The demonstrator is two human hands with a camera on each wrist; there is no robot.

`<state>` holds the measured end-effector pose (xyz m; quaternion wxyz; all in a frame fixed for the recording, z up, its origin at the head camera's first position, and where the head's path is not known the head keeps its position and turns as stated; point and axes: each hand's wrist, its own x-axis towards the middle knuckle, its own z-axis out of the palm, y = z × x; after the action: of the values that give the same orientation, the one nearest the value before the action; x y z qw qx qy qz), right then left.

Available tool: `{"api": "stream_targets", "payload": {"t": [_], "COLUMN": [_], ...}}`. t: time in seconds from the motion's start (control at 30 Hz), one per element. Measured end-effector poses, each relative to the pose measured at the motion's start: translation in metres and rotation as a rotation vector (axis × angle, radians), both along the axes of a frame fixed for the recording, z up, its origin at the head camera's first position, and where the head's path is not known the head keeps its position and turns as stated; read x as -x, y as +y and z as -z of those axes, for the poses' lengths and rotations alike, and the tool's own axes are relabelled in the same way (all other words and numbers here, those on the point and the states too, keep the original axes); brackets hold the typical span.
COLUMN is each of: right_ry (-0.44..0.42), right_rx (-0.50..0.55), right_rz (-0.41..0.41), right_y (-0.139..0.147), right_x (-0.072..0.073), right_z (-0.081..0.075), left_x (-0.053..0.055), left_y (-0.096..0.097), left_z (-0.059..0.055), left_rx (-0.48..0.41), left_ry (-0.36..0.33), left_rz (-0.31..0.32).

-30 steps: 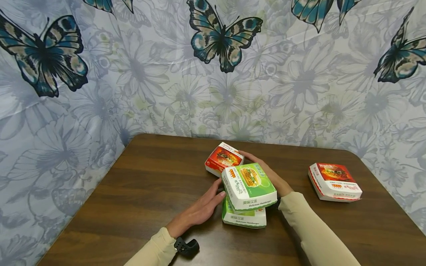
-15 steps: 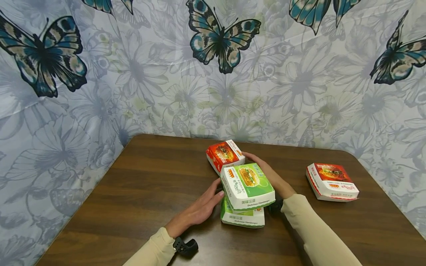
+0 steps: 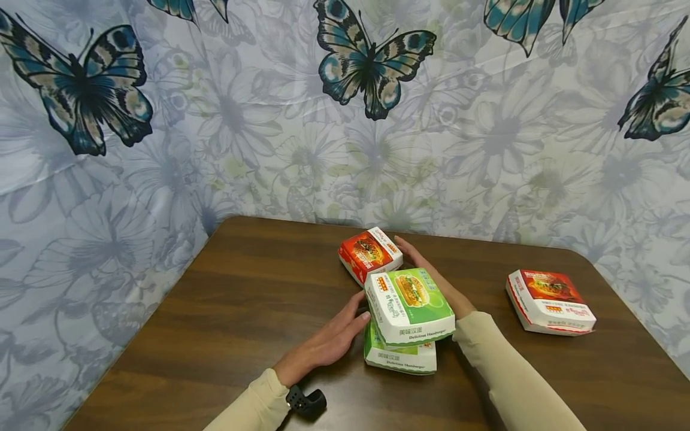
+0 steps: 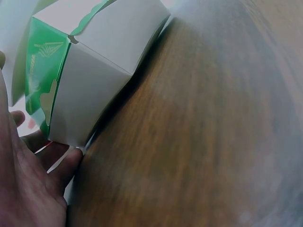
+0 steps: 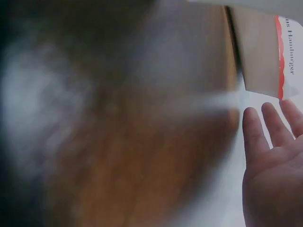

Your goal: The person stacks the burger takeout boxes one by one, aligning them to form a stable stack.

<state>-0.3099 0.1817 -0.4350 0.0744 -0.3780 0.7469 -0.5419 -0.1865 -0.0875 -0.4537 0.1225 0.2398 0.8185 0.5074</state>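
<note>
Two green-and-white hamburger boxes are stacked in the head view; the upper box point(image 3: 412, 305) sits askew on the lower box point(image 3: 400, 357). Just behind them is a red-and-white hamburger box point(image 3: 371, 253), partly hidden by the upper green one. My left hand point(image 3: 330, 339) lies along the left side of the stack, its fingers extended. My right hand point(image 3: 436, 276) reaches past the stack's right side, fingertips right by the red box's right side and partly hidden by the stack. In the right wrist view, straight fingers point(image 5: 255, 135) point at the red-trimmed box point(image 5: 290, 61).
Another red-and-white hamburger box point(image 3: 551, 302) lies on the right of the brown wooden table point(image 3: 226, 299). Behind the table's far edge hangs a butterfly-patterned cloth point(image 3: 302, 155). A black band point(image 3: 307, 403) is on the left wrist.
The red box behind the stack has turned clockwise slightly. My right fingertips have shifted a little farther back along its side. The left hand and the green stack hold their places.
</note>
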Motion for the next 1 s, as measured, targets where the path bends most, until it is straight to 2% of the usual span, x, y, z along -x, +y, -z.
{"api": "stream_targets", "payload": {"t": [0.07,0.3,0.4,0.5,0.57,0.63,0.73,0.9,1.0], "right_ry": [0.023,-0.071,-0.075,-0.116,-0.178,-0.197,-0.184,-0.114,-0.117], "right_rx": [0.017,0.032,0.037,0.038,0.04,0.026,-0.005,-0.097,-0.122], "right_rz": [-0.031,-0.112,-0.127,-0.08,-0.016,0.041,0.123,0.27,0.331], "right_y": [-0.005,-0.01,-0.009,-0.009,-0.01,-0.011,-0.011,-0.011,-0.012], "right_x": [0.005,0.022,0.023,0.015,0.008,0.004,0.001,-0.003,-0.006], "right_z": [0.001,0.008,0.011,0.008,0.005,0.002,0.001,-0.001,-0.002], "left_x": [-0.001,-0.001,-0.001,-0.001,-0.001,-0.002,-0.003,-0.002,-0.002], "left_y": [0.0,0.0,-0.001,-0.001,-0.001,0.0,0.0,0.0,0.0], "left_z": [0.0,0.001,0.001,0.001,0.001,0.001,0.0,0.001,0.002], "left_rx": [-0.002,0.009,0.012,0.009,0.007,0.007,0.003,-0.003,-0.003], "left_ry": [-0.001,-0.001,-0.01,-0.014,-0.015,-0.013,-0.005,0.007,0.006], "left_rz": [0.001,-0.005,-0.007,-0.009,-0.012,-0.015,-0.016,-0.013,-0.015]}}
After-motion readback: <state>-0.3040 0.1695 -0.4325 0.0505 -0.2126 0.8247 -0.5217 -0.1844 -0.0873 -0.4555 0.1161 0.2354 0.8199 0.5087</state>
